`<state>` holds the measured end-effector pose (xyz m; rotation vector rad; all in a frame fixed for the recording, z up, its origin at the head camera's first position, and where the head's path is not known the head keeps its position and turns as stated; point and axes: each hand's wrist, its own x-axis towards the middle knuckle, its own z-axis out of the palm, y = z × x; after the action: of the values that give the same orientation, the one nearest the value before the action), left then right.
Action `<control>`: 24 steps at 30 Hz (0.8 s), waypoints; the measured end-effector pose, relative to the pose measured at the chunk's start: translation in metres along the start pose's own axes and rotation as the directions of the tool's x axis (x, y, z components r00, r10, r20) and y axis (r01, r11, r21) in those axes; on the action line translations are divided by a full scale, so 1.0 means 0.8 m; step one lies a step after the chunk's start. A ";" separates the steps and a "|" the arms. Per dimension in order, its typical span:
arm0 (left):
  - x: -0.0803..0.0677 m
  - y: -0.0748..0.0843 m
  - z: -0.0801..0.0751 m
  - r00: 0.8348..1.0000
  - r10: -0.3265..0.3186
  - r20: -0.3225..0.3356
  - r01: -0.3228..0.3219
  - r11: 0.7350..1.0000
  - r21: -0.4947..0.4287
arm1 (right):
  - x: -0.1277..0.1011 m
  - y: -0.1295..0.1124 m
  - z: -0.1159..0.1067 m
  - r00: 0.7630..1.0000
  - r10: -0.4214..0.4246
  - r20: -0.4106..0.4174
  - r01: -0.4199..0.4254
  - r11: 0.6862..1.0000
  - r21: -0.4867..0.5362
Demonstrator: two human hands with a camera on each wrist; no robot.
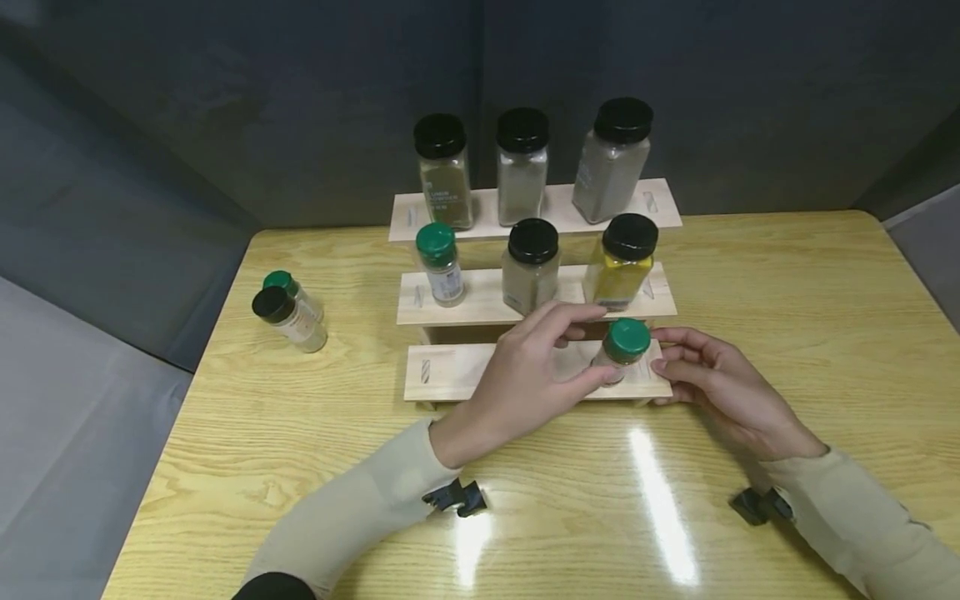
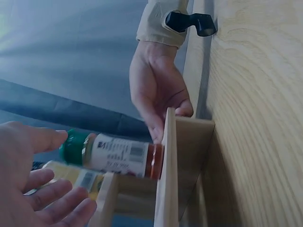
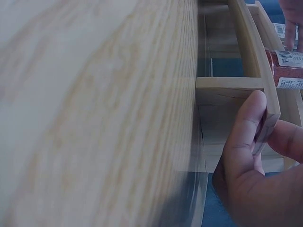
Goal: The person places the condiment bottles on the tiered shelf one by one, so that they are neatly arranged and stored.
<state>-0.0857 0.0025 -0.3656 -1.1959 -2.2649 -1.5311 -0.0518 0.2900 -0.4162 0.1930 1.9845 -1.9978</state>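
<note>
A spice jar with a green cap point(image 1: 627, 339) stands upright at the right end of the bottom step of a wooden tiered rack point(image 1: 442, 375). My left hand point(image 1: 525, 358) is spread around it, fingers loose; in the left wrist view the thumb reaches the cap point(image 2: 73, 146), though contact is hard to judge. Red contents point(image 3: 279, 71) show low in the jar in the right wrist view. At the rack's right end, my right hand point(image 1: 720, 383) pinches the edge of the bottom board point(image 3: 267, 116) between thumb and fingers.
Black-lidded jars point(image 1: 522, 167) line the top step. On the middle step stand a green-capped jar point(image 1: 442, 267), a black-lidded jar point(image 1: 531, 267) and a yellow-labelled jar point(image 1: 621, 262). Two small jars, one black-capped point(image 1: 292, 321), one green-capped point(image 1: 281, 282), stand on the table at left.
</note>
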 end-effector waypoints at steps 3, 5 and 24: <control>-0.012 -0.001 -0.014 0.999 0.019 -0.045 -0.019 1.000 0.006 | 0.000 0.000 0.000 1.000 0.003 -0.006 -0.003 1.000 0.005; -0.020 -0.001 -0.025 0.997 0.036 -0.072 -0.035 0.999 0.011 | 0.000 0.000 -0.001 1.000 0.002 -0.006 -0.002 1.000 0.014; -0.101 -0.037 -0.159 0.911 0.039 -0.410 0.010 0.993 0.117 | 0.001 0.002 -0.001 1.000 -0.002 -0.002 0.002 1.000 0.026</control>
<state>-0.0890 -0.1510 -0.3705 -0.7658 -2.0245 -1.4560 -0.0520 0.2904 -0.4178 0.1988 1.9615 -2.0268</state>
